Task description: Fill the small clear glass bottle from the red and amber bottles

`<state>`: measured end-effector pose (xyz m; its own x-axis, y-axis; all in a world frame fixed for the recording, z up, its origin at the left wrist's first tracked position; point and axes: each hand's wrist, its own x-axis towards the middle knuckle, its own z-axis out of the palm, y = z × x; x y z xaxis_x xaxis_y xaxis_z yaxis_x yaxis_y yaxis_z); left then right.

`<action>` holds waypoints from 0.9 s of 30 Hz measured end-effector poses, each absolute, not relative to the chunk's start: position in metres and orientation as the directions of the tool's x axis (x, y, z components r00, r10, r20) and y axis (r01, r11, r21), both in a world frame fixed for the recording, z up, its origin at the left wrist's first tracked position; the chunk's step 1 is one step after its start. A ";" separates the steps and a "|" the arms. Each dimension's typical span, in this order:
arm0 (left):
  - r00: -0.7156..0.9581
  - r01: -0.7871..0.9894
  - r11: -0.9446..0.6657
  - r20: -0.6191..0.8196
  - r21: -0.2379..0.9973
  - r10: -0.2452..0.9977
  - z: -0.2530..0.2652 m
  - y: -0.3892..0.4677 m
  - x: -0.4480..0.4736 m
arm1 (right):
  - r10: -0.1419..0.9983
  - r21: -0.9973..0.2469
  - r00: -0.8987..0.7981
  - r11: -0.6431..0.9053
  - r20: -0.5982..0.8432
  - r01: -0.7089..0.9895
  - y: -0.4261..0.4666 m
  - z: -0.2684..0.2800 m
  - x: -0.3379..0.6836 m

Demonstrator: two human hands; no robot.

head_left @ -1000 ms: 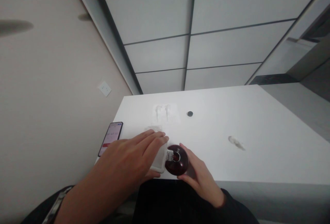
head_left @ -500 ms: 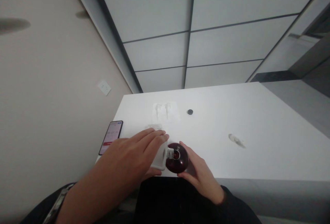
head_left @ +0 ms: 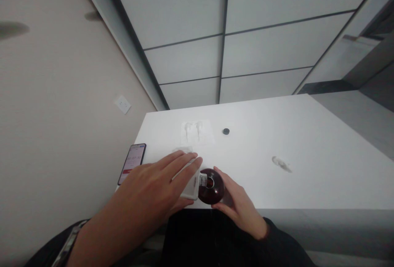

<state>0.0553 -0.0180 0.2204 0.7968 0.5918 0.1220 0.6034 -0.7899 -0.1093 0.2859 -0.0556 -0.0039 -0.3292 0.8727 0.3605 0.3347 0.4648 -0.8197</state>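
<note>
My left hand (head_left: 169, 181) is wrapped over a pale, square-sided bottle (head_left: 192, 187), which lies tilted on its side. The clear threaded neck of this bottle points right, at the open mouth of a dark red-brown round bottle (head_left: 214, 191). Around the right side of the round bottle, my right hand (head_left: 235, 203) keeps it upright near the table's front edge. The two bottle openings meet or nearly touch. Whether liquid is flowing between them I cannot tell.
A phone (head_left: 132, 163) showing a timer lies at the table's left edge. Farther back are two pale pump heads (head_left: 198, 129) on a white sheet and a dark round cap (head_left: 226, 131). A clear crumpled-looking piece (head_left: 281, 163) lies to the right on the white table (head_left: 323, 148).
Both hands keep their grip, and the bottles stay mouth to mouth. The view has shifted slightly, and the pale bottle may be tipped a little more.
</note>
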 end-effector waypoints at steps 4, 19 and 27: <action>0.809 0.587 -0.802 0.134 -0.115 0.573 0.223 -0.017 0.057 | 0.874 -0.819 -0.326 0.464 0.361 0.336 -0.056 -0.003 0.286; 0.809 0.579 -0.814 0.157 -0.043 0.566 0.218 -0.014 0.054 | 0.873 -0.822 -0.328 0.464 0.361 0.330 -0.056 -0.003 0.287; 0.811 0.578 -0.815 0.148 -0.049 0.566 0.223 -0.015 0.057 | 0.870 -0.819 -0.326 0.471 0.370 0.329 -0.056 -0.004 0.286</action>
<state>0.0568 -0.0153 0.2226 0.8110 0.5659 0.1483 0.5775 -0.8149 -0.0486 0.2863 -0.0561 -0.0036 -0.3257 0.8701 0.3698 0.3286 0.4709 -0.8187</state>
